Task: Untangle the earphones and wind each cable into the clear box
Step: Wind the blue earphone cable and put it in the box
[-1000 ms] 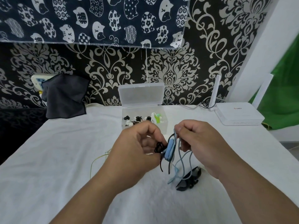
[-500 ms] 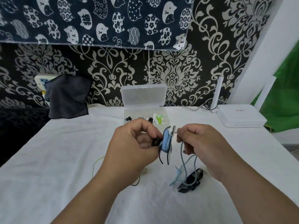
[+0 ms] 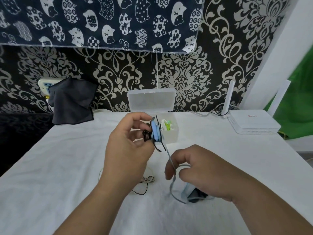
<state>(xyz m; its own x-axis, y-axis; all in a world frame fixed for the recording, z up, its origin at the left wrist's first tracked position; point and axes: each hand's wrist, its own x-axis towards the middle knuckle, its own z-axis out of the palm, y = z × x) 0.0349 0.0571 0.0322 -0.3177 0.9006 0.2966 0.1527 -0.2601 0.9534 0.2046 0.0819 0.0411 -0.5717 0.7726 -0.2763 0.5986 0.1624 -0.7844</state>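
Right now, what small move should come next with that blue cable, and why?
Probably one more wrap: the right hand should carry the blue cable up around the coil that the left hand pinches. A loose length lies on the white cloth, so winding looks unfinished.

Noted a matt, softly napped white cloth table cover (image 3: 59, 167). Saw a frosted, translucent clear plastic box (image 3: 173, 134), smooth-walled. Found a flat pale-blue rubbery earphone cable (image 3: 169, 157), dull in finish. Marked a smooth white plastic router (image 3: 252, 122) and a matt dark grey woven cloth (image 3: 71, 102).
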